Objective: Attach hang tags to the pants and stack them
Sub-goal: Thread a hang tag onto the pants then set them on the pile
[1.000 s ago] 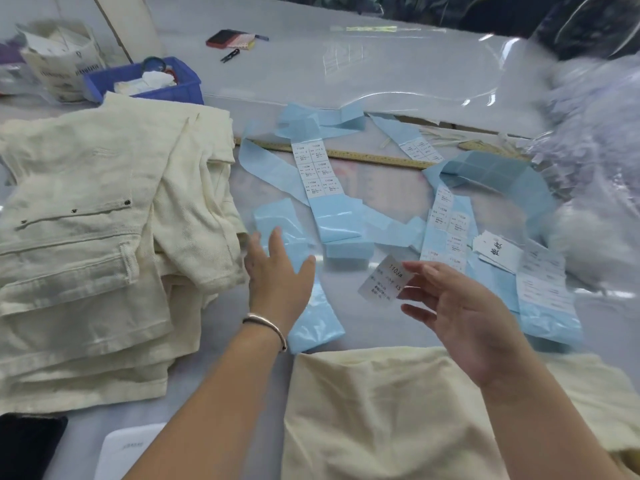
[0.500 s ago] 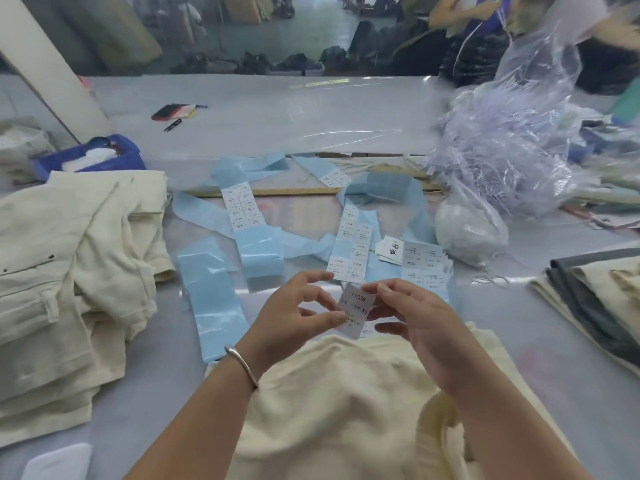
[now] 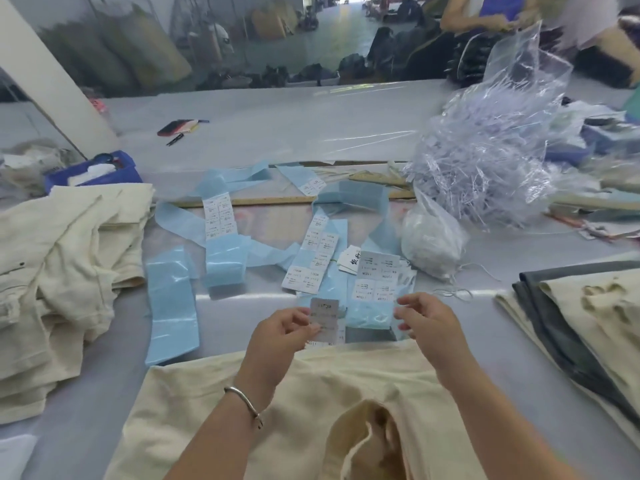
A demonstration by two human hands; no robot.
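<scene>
A cream pair of pants (image 3: 242, 403) lies flat on the table right in front of me, under both forearms. My left hand (image 3: 280, 332) pinches a small white printed tag (image 3: 324, 318) and holds it upright above the pants' far edge. My right hand (image 3: 424, 318) hovers to the right of the tag with fingers loosely curled and nothing in it. Strips of blue backing paper (image 3: 171, 299) with white printed labels (image 3: 313, 263) lie spread behind the hands.
A heap of cream pants (image 3: 59, 258) lies at the left. Folded grey and cream pants (image 3: 581, 327) are stacked at the right. A clear bag of plastic fasteners (image 3: 485, 168), a white bundle (image 3: 431, 240), a wooden ruler (image 3: 270, 201) and a blue bin (image 3: 93, 169) stand further back.
The tag passed from my right hand to my left. My right hand let go and drew off to the right. The view tilted up and more of the room shows.
</scene>
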